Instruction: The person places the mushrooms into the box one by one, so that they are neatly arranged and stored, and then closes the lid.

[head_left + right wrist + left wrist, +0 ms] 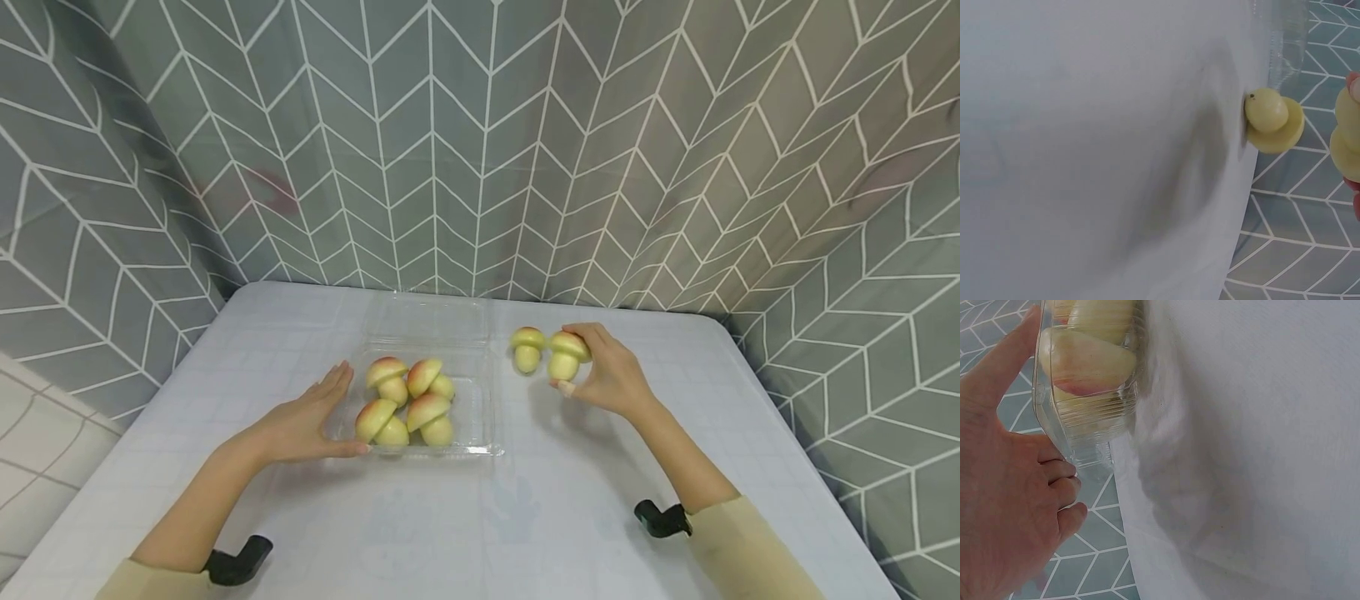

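My right hand (611,375) pinches a yellow-green toy mushroom (564,360) with a reddish tint on its cap, holding it upright above the table between thumb and fingers. Just left of it stands another toy mushroom (527,350), which the right wrist view also shows on the cloth. Several more mushrooms (392,382) lie tilted in a clear plastic clamshell box (474,417), filling its left and middle part. Along the box's left side my left hand (300,425) rests with fingers extended, its thumb at the front left corner. In the left wrist view the fingers (1063,487) are beside the box wall.
The box's clear lid (431,318) lies folded back toward the table's far edge. A white cloth covers the table (480,533). Behind and on both sides hangs a grey curtain (465,150) with a white chevron pattern. Black wrist mounts (238,560) stick out near both sleeves.
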`<state>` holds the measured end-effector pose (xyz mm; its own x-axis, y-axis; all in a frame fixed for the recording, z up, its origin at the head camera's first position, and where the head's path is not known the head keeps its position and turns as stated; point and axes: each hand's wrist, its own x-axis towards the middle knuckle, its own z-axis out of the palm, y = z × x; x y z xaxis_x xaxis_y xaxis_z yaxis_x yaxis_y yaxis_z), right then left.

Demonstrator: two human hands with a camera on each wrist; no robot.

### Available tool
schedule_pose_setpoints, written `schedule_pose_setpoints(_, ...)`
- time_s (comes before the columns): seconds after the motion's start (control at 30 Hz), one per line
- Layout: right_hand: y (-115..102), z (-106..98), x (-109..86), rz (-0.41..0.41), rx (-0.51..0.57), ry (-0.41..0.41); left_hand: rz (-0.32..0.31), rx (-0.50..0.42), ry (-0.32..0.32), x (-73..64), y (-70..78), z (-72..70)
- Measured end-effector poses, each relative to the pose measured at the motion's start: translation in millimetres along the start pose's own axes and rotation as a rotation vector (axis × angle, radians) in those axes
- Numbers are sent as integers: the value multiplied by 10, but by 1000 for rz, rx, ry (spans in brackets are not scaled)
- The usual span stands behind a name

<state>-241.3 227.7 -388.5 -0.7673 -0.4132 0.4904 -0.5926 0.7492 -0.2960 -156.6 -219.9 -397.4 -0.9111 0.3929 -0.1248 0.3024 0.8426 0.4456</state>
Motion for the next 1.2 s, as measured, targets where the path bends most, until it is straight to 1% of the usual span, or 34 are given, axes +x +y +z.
schedule_pose_setpoints(0.3, -164, -44, 119, -94, 61, 72, 4, 9, 0, 1, -2, -2)
schedule_pose_setpoints(0.47, -310, -44, 196, -184, 104, 70, 3, 12, -3, 3, 7, -17)
schedule_pose_setpoints(0.6, -430, -15, 245, -273, 101, 60, 4, 9, -2, 3, 13, -23)
schedule_pose_setpoints(0.67, -483, 0, 264, -304, 100, 57, 5, 7, -3, 2, 12, -21)
schedule_pose_setpoints(0.8, -569, 22, 301, -339, 117, 57, 7, 9, -2, 4, 4, -16)
schedule_pose_setpoints(1.03, -669, 59, 349, -401, 182, 67, 7, 8, 1, 7, 6, -16)
schedule_pose_setpoints(1.2, -726, 112, 358, -416, 215, 37, 5, 4, 0, 7, 7, -19)
